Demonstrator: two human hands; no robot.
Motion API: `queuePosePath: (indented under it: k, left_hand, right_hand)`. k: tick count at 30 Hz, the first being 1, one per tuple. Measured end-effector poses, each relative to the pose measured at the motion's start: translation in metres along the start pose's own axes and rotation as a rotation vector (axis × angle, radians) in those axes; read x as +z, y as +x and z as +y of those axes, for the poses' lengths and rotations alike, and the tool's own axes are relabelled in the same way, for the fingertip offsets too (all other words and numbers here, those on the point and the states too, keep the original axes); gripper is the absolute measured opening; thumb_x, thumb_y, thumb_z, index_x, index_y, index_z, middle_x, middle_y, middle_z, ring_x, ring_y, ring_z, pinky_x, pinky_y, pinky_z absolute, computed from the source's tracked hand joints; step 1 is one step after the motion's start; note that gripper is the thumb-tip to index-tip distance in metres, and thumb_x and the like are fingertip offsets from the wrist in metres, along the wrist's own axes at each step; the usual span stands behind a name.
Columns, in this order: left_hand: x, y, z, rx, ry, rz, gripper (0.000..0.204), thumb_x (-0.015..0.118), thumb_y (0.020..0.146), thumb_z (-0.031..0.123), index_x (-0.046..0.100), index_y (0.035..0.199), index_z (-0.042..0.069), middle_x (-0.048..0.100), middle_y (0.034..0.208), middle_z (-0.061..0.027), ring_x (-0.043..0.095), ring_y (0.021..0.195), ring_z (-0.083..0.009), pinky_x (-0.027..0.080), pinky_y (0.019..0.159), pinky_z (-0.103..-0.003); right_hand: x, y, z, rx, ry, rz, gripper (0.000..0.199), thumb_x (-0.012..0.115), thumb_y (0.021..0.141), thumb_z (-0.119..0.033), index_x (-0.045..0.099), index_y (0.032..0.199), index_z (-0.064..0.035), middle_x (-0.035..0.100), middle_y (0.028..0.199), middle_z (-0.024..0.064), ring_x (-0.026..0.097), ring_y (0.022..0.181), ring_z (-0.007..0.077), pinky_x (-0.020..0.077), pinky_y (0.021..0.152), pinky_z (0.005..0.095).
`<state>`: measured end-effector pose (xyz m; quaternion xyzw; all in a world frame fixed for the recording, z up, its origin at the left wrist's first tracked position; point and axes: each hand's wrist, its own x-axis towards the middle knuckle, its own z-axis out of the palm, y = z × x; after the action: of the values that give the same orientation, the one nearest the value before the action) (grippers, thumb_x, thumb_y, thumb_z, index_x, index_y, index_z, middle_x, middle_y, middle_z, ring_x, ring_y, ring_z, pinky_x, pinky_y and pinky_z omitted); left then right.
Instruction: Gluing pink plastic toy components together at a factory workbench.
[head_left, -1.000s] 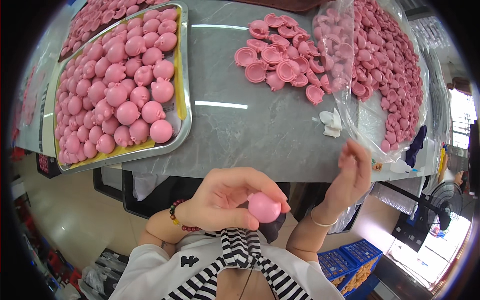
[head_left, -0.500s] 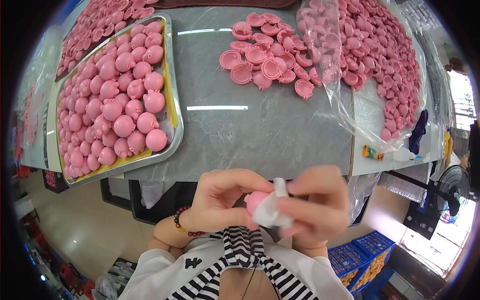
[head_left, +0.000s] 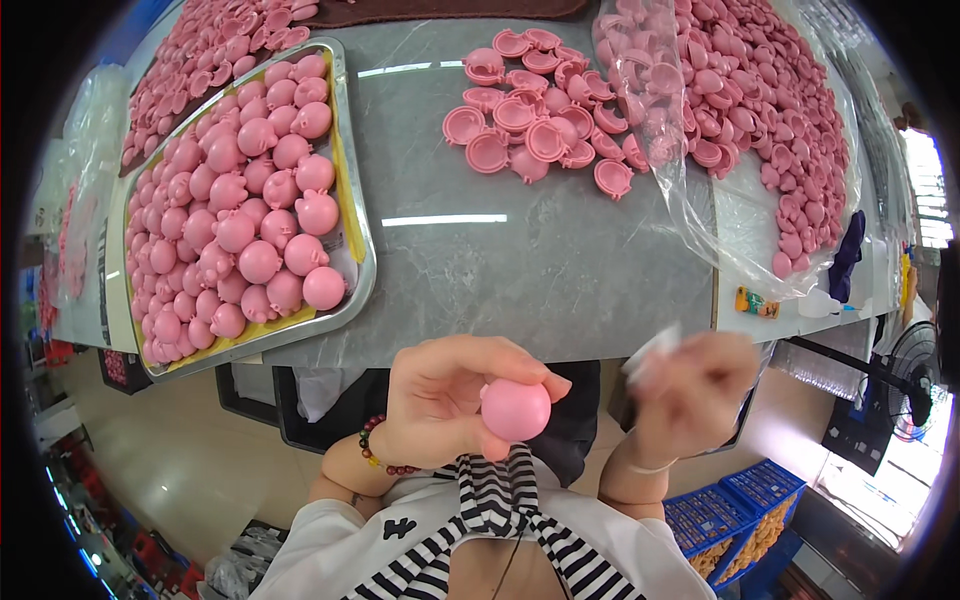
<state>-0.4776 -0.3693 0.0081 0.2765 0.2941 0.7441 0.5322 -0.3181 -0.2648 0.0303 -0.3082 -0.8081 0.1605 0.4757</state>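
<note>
Okay, left hand (head_left: 440, 400) is grasping one pink ball (head_left: 516, 410), thumb below and fingertips above, keeping its round side showing. Ball is sitting in that grip in front of the chest, just short of the near edge of the grey table (head_left: 450, 280). Right hand (head_left: 700, 390) is blurring, off to the right and apart from the ball; it's pinching a white tissue (head_left: 655, 350), exact finger positions too smeared to tell. Metal tray (head_left: 362, 270) is lying on the table's left, holding a heap of similar balls (head_left: 235, 230) on a yellow liner (head_left: 350, 190). Loose half-shells (head_left: 545, 140) are lying at the far middle, many open side up. Clear bag (head_left: 690, 225) is spilling more pink pieces (head_left: 770, 110) at right. Blue crates (head_left: 765, 485) are standing below, lower right; fan (head_left: 912, 370) is standing beyond them.
</note>
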Motion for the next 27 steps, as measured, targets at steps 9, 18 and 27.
queuePosePath:
  k: [9, 18, 27]
  left_hand:
    - [0.000, -0.018, 0.056, 0.362, 0.876, -0.145, 0.030, 0.076, 0.065, 0.007, 0.060, 0.091, 0.004, 0.055, 0.092, -0.0125, 0.056, 0.082, -0.0252, 0.048, 0.070, -0.036]
    - [-0.059, 0.013, 0.112, 0.349, 2.244, 0.412, 0.028, 0.057, 0.077, 0.016, 0.058, 0.105, 0.012, 0.057, 0.109, -0.0054, 0.046, 0.112, -0.0277, 0.026, 0.098, -0.043]
    - [-0.078, 0.007, 0.140, 0.276, 2.234, 0.333, 0.044, 0.050, 0.084, 0.032, 0.048, 0.123, 0.013, 0.041, 0.132, -0.0100, 0.032, 0.124, -0.0340, 0.018, 0.103, -0.047]
  right_hand:
    - [0.012, 0.016, 0.009, 0.185, -0.247, -0.103, 0.039, 0.065, 0.072, -0.009, 0.058, 0.110, -0.0041, 0.048, 0.079, 0.0040, 0.038, 0.064, 0.0134, 0.0285, 0.053, 0.0233]
    - [0.004, 0.010, 0.027, 0.222, -0.081, -0.079, 0.022, 0.064, 0.073, -0.006, 0.064, 0.095, -0.0045, 0.047, 0.076, 0.0003, 0.033, 0.060, 0.0093, 0.0258, 0.050, 0.0211]
    - [0.003, 0.010, 0.024, 0.242, -0.064, -0.067, 0.017, 0.064, 0.075, -0.008, 0.065, 0.092, -0.0046, 0.049, 0.075, 0.0009, 0.037, 0.061, 0.0092, 0.0266, 0.050, 0.0207]
